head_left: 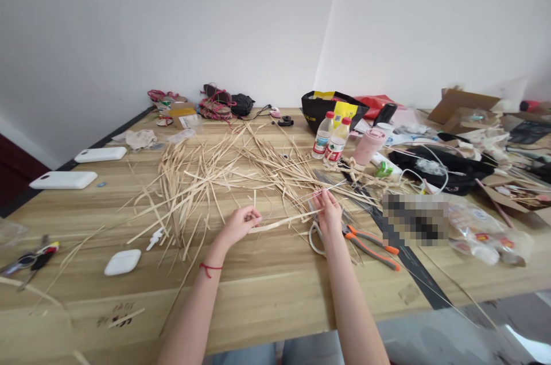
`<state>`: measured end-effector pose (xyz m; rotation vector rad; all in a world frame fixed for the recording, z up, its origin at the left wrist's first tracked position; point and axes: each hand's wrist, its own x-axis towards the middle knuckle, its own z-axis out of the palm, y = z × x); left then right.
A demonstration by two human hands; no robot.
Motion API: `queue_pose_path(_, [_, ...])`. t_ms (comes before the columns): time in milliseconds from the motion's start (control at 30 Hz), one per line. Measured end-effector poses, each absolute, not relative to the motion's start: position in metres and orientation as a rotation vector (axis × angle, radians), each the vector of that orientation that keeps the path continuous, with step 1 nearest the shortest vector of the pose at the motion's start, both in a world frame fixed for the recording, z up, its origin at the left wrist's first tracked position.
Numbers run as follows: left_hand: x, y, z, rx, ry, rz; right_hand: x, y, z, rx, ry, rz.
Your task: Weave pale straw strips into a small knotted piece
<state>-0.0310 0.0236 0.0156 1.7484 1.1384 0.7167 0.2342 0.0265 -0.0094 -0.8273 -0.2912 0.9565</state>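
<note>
My left hand (239, 224), with a red string round its wrist, pinches one end of a flat pale straw strip (282, 222) that lies just above the wooden table (267, 290). My right hand (328, 211) is closed on the strip's other end together with a few thin straws (333, 187) that stick up to the right. A loose pile of straw strips (215, 173) spreads over the table just beyond both hands.
Orange-handled pliers (371, 244) and white scissors (315, 237) lie by my right wrist. Two water bottles (330, 136), a pink cup (368, 146), a black bag (331, 108) and clutter fill the right. A white earbud case (123, 261) and white boxes (63, 179) sit left.
</note>
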Motion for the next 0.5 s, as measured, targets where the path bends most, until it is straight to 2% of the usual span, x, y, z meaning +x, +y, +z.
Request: queue_pose_path(500, [-0.0278, 0.0231, 0.0112, 1.839, 1.146, 0.716, 0.2310, 0.0276, -0.0105, -0.835, -0.263, 0.937])
